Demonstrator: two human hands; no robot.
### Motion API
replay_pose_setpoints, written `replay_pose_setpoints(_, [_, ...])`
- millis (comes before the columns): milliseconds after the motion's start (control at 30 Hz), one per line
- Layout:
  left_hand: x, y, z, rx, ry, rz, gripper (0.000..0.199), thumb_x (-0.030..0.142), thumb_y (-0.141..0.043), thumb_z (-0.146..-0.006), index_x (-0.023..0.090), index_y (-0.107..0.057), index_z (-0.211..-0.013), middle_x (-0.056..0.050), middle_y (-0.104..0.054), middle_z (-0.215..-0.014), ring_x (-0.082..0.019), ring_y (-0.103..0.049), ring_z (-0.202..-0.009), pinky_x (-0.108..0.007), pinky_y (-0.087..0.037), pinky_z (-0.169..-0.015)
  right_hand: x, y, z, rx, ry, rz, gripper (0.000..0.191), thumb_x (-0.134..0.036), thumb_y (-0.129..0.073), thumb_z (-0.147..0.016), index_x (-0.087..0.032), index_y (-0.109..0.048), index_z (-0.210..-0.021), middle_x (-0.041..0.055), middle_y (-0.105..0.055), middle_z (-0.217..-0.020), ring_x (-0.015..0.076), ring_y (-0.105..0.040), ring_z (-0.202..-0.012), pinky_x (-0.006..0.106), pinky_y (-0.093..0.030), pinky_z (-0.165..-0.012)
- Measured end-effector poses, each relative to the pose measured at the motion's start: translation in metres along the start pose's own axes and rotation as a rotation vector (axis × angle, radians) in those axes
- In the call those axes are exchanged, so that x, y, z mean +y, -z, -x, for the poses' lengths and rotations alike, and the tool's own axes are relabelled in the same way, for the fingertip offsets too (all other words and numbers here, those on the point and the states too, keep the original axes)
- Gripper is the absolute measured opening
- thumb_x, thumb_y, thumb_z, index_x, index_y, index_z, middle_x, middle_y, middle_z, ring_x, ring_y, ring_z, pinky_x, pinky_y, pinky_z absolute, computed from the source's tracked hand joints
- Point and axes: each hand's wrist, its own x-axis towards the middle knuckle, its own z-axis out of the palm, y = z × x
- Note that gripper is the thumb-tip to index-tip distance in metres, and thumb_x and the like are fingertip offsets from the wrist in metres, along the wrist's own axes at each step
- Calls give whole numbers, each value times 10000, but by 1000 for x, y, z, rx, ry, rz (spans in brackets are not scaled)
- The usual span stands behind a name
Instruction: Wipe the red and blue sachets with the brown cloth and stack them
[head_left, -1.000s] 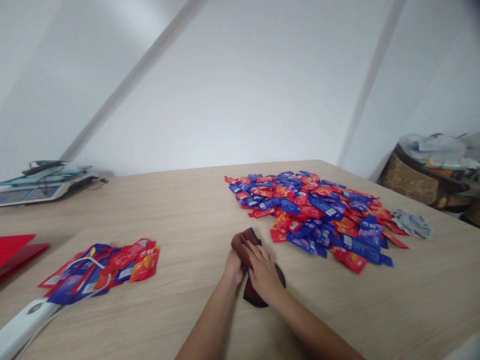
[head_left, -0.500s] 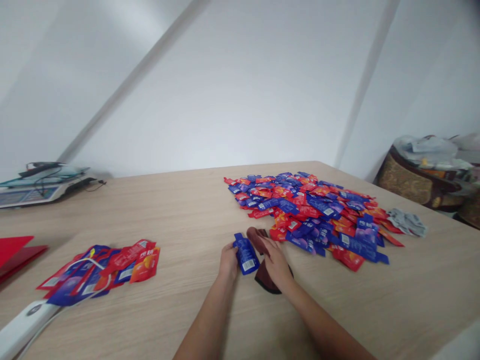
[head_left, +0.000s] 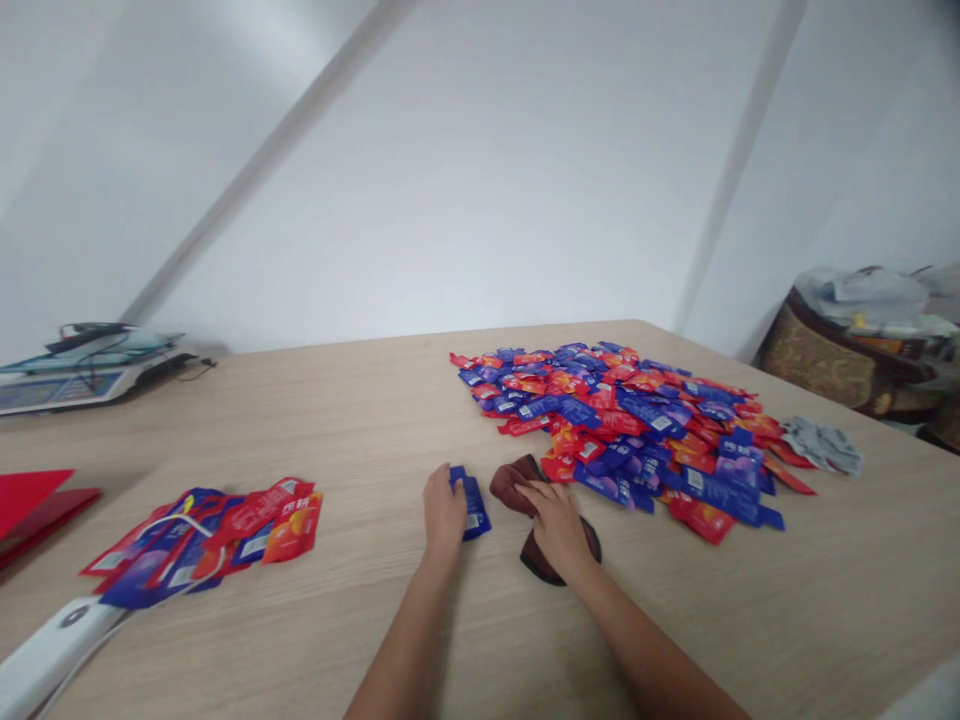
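Note:
A blue packet (head_left: 474,508) with a white label is in my left hand (head_left: 444,512), whose fingers are closed on its left edge, low over the table. My right hand (head_left: 555,520) rests on a dark brown cloth (head_left: 516,484) with black edging, its fingers spread over the folded fabric. Part of the cloth shows on both sides of that hand. A large heap of red and blue packets (head_left: 622,400) lies beyond and to the right of my hands. On the left, a smaller group of such packets (head_left: 259,520) overlaps on the table.
A white device with a cable (head_left: 49,640) reaches in at the lower left, near a red folder (head_left: 45,510). Electronics and papers (head_left: 90,370) sit at the back left. A grey cloth (head_left: 821,445) lies right of the heap. A patterned chair (head_left: 817,360) stands beyond, holding plastic bags.
My left hand has moved left with the blue packet, away from the cloth. My right hand has flattened onto the brown cloth, whose folds have shifted.

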Motion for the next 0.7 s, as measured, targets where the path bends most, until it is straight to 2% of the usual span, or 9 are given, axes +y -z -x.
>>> replay_pose_setpoints(33, [1,-1,5,4,-114,-177,421,208,-450,-794,77,-552,-1182,-192,-547,-1249,-266,-471,-1202,-423,-329,-1027,0,-1,0,8,-10,-17,634,-15,-407,-686,-284,-544,-1244,-2,-546,-1270,222,-427,-1161,350,-326,-960])
replay_pose_setpoints(100, [4,-7,18,-77,-256,-448,481,282,-425,-831,55,-512,-1246,-213,-479,-1328,-304,-385,-1276,-468,-277,-1060,0,-1,1,19,-17,-44,636,-22,-409,-685,-275,-535,-1254,0,-547,-1266,218,-429,-1165,346,-328,-968])
replay_pose_setpoints(200, [5,-13,29,-221,-369,-706,548,374,-382,-857,54,-488,-1290,-203,-418,-1388,-328,-300,-1328,-512,-215,-1083,-1,1,3,21,-2,-64,619,-27,-404,-697,-280,-539,-1246,-6,-550,-1261,211,-429,-1170,343,-325,-982])
replay_pose_setpoints(267, [-1,-5,23,-256,-401,-803,553,391,-327,-879,86,-467,-1319,-163,-393,-1416,-307,-272,-1346,-517,-195,-1088,-1,3,4,15,8,-69,609,-27,-400,-706,-287,-544,-1237,-14,-548,-1263,208,-430,-1172,344,-323,-989])
replay_pose_setpoints(367, [-20,29,-3,-256,-364,-916,529,367,-275,-900,126,-447,-1338,-120,-393,-1422,-294,-282,-1343,-549,-170,-1081,-2,4,5,2,3,-71,606,-28,-403,-707,-291,-543,-1235,-15,-541,-1272,210,-430,-1177,352,-325,-995])
replay_pose_setpoints(500, [-61,95,-38,-219,-314,-1022,477,267,-283,-897,188,-446,-1338,-92,-387,-1429,-269,-316,-1329,-550,-161,-1075,0,1,4,17,3,-100,598,-30,-408,-700,-285,-558,-1220,-1,-553,-1258,218,-434,-1183,370,-331,-1005])
replay_pose_setpoints(600, [-92,144,-50,-218,-281,-1096,484,178,-299,-868,177,-458,-1325,-90,-404,-1420,-243,-333,-1323,-503,-174,-1084,6,-1,2,93,6,-184,576,-39,-390,-707,-257,-568,-1211,20,-563,-1239,216,-447,-1180,375,-336,-1019])
replay_pose_setpoints(700, [-111,177,-50,-162,-238,-1194,507,106,-348,-804,143,-500,-1287,-121,-434,-1396,-261,-350,-1312,-490,-172,-1084,14,-2,-4,185,-21,-302,551,-65,-370,-723,-229,-563,-1212,42,-562,-1237,222,-457,-1178,387,-342,-1025])
